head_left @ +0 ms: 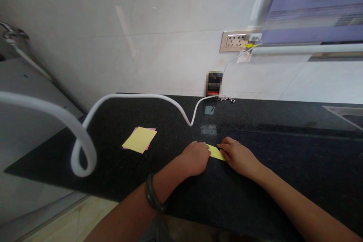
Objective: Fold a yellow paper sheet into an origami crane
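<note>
A small yellow paper [216, 152] lies on the black countertop [283, 147] between my two hands. My left hand [195, 157] rests knuckles-up on its left end, fingers curled and pressed onto it. My right hand [238, 155] presses down on its right end, fingers bent and close together. A dark band sits on my left wrist. To the left lies a stack of yellow and pink papers [139, 139], apart from both hands.
A thick white cable [82, 147] loops over the counter's left part and runs to a small device [214, 84] by the wall. A wall socket strip [237, 41] sits above. A sink edge [344, 111] shows at far right.
</note>
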A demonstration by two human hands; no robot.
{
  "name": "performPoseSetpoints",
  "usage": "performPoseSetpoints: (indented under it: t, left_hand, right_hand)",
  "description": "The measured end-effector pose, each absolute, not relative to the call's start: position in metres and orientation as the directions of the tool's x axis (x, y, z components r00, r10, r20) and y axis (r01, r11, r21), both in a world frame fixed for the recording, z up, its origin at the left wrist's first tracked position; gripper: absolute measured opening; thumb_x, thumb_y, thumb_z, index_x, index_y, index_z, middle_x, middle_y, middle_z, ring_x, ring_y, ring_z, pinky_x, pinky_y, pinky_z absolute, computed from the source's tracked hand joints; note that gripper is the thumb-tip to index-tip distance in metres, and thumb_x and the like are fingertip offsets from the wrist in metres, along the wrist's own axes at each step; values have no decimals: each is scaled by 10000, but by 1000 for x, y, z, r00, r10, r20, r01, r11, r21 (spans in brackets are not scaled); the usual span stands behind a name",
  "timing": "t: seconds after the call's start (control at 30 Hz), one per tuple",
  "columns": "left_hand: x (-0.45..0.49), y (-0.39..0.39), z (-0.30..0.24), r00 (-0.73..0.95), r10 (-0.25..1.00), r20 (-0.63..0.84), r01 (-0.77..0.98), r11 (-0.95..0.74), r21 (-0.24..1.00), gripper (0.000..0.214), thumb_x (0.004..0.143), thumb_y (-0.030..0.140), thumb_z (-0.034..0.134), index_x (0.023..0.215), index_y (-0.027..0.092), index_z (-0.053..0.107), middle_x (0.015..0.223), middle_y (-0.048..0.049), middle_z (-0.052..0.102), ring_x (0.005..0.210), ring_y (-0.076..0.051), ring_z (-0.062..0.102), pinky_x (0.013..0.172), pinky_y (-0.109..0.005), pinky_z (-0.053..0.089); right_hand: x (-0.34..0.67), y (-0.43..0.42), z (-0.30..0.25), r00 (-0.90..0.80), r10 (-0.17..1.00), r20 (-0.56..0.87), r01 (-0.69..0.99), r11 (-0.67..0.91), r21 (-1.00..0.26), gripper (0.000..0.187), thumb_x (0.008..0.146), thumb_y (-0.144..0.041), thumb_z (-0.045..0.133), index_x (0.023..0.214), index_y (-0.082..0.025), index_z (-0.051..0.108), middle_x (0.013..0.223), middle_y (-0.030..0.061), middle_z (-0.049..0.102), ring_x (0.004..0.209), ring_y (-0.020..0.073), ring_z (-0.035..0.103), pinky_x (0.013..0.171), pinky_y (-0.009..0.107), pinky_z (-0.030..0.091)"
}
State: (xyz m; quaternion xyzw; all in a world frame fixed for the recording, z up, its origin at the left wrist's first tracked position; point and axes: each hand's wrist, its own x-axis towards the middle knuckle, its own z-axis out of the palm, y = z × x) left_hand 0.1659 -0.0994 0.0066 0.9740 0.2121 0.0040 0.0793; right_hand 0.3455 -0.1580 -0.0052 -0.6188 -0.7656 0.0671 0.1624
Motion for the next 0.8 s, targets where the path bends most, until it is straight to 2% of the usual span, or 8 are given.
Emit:
performPoseSetpoints:
  t: [0.13, 0.3, 0.37, 0.47, 0.6, 0.73, 0.8]
  left_hand:
    - [170, -84, -3, 880, 465, 94, 440, -874, 207, 296, 762, 157, 381, 937, 209, 615, 1211, -75, 435, 1146, -238, 339, 938, -423, 251]
    - [180, -69, -14, 846, 529, 64, 482, -811, 330, 253, 752, 239, 456, 927, 303, 626, 1186, -31, 464, 1124, -216, 368, 934, -404, 259]
    - [183, -66, -15, 848, 523, 83, 466, -811, 354, 244, 725, 248, 504, 935, 300, 618, 1173, -22, 471, 1100, -200, 389, 925, -375, 276]
    - [184, -63, -12, 833, 538, 131, 464, -807, 365, 293, 658, 285, 592, 950, 259, 591, 1096, -28, 503, 1017, -190, 440, 877, -345, 327]
    - [183, -63, -4, 796, 575, 190, 502, -802, 324, 290, 582, 350, 662, 823, 209, 587, 936, -20, 536, 904, -187, 467, 816, -334, 360]
    - [182, -74, 0, 774, 586, 239, 518, -804, 293, 117, 684, 307, 583, 715, 198, 612, 857, -27, 541, 863, -172, 467, 774, -308, 370]
    - [181, -83, -1, 815, 538, 214, 472, -832, 293, 126, 740, 248, 514, 710, 192, 623, 789, -26, 552, 798, -151, 488, 767, -297, 374]
  right_hand:
    - [340, -171, -2, -230, 964, 132, 915, 260, -308, 246, 821, -259, 388, 883, -200, 619, 807, 51, 528, 744, 151, 515, 686, 272, 413]
    - [338, -179, 1, -376, 919, 116, 838, 391, -381, 214, 824, -248, 400, 845, -210, 610, 803, 33, 540, 769, 142, 512, 705, 265, 407]
    - [340, -177, 1, -389, 910, 146, 818, 414, -400, 205, 823, -235, 403, 839, -203, 604, 802, 34, 544, 780, 143, 510, 713, 267, 405]
    - [345, -173, -1, -322, 922, 216, 846, 383, -372, 202, 813, -209, 413, 902, -196, 595, 826, 50, 540, 789, 152, 506, 705, 282, 407]
    - [350, -166, -5, -347, 905, 245, 863, 410, -296, 209, 789, -204, 460, 945, -215, 599, 927, 59, 546, 845, 172, 494, 728, 309, 402]
    - [348, -164, -6, -377, 901, 214, 863, 426, -271, 185, 796, -231, 466, 885, -212, 627, 907, 51, 562, 832, 170, 491, 728, 312, 399]
    - [347, -164, -5, -372, 905, 208, 867, 418, -271, 186, 801, -236, 461, 874, -213, 631, 901, 51, 561, 830, 169, 488, 724, 311, 397]
